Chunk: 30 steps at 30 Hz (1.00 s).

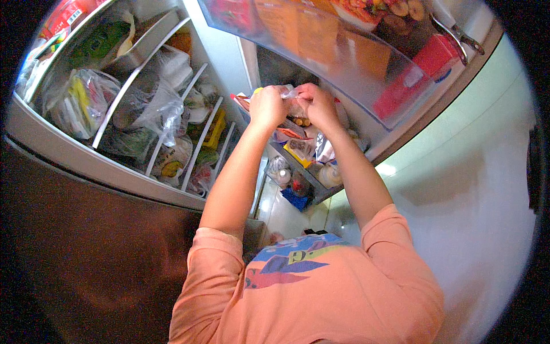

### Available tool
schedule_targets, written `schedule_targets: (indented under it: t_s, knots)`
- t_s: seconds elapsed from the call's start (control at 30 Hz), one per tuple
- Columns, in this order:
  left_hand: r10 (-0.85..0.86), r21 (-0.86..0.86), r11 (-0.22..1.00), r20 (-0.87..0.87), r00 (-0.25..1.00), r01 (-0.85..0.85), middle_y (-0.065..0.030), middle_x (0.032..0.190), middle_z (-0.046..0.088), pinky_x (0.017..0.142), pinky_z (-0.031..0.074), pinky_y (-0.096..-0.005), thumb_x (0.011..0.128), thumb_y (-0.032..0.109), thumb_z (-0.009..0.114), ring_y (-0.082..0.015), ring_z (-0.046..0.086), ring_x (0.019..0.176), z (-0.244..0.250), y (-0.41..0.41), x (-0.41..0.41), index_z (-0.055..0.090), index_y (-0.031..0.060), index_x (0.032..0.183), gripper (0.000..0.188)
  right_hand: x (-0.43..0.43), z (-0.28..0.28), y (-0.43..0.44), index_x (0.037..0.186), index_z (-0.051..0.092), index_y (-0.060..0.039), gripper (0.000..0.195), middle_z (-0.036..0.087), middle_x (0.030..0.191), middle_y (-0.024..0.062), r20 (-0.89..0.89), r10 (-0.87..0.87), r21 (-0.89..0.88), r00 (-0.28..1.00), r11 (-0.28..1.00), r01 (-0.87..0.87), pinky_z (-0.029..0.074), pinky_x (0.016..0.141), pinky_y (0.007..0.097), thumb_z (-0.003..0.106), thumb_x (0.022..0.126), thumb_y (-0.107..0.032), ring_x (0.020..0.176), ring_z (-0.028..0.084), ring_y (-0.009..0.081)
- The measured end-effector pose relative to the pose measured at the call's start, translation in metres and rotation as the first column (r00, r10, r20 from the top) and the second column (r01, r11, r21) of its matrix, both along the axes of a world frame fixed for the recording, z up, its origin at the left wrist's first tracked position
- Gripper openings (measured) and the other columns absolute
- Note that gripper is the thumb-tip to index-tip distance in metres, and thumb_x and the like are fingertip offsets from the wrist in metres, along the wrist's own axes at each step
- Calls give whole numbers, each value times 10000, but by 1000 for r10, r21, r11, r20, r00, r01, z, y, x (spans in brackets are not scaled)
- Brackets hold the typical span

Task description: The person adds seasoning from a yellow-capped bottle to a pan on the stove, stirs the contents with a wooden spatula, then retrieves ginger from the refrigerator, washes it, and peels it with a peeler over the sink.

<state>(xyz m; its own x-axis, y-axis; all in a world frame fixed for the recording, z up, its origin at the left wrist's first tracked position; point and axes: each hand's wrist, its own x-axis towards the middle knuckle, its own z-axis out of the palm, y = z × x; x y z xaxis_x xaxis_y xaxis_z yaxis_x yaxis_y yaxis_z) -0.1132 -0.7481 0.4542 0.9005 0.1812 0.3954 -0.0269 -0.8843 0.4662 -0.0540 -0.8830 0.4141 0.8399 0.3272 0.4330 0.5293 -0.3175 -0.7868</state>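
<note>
Between my hands is the gathered top of a clear plastic bag [290,92]. My left hand [268,108] is closed on one side of it, and the fingers of my right hand [317,106] pinch the other side. Below them, a pulled-out drawer of an open refrigerator [310,185] holds several packets, among them a yellow-edged pack [299,152] and a blue-and-white packet [325,147]. Small round brown pieces [299,121] show just under the hands; whether they lie inside the bag I cannot tell.
Bagged food fills the refrigerator's shelves [142,75] on the left. A translucent plastic panel [318,60] slants above my right hand. On the ledge at upper right lie a red box [417,75] and a black-handled utensil [470,43]. Clear bottles [279,165] stand at the drawer's near side.
</note>
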Motion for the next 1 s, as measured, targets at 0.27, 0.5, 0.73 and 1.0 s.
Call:
schedule_targets:
  t_s: [0.27, 0.5, 0.73, 1.0]
  knots:
    - [-353, -907, -137, 420, 836, 398, -57, 1068, 616, 906, 403, -285, 926, 134, 531, -120, 538, 1011, 2, 32, 10, 585, 45, 1056, 166, -4, 5, -3, 989, 579, -55, 217, 675, 801, 89, -25, -25, -15, 999, 1000, 25, 504, 681, 331, 669, 795, -85, 729, 647, 203]
    - [-319, -23, 948, -74, 945, 319, -209, 929, 646, 789, 486, -459, 721, 27, 576, -386, 617, 904, -12, 13, 23, 635, 13, 888, 178, 4, 3, -4, 878, 593, -50, 189, 649, 777, 54, -33, 20, 3, 999, 1000, -20, 490, 673, 310, 718, 745, -100, 715, 606, 160]
    - [-62, -140, 987, 148, 987, 83, -180, 765, 641, 733, 488, -412, 677, 158, 700, -347, 627, 767, -24, 28, 36, 635, 27, 810, 198, -2, 14, -18, 878, 603, -75, 247, 624, 770, 45, -169, -62, -2, 984, 998, 62, 463, 678, 276, 749, 706, -175, 723, 580, 131]
    - [205, -603, 783, 18, 979, -153, -196, 801, 662, 768, 484, -395, 737, 192, 570, -354, 634, 824, -15, 34, 25, 622, 0, 834, 221, 9, -5, -9, 956, 615, -77, 195, 619, 861, 15, -310, 60, 626, 949, 764, 156, 450, 755, 262, 686, 775, -96, 806, 579, 136]
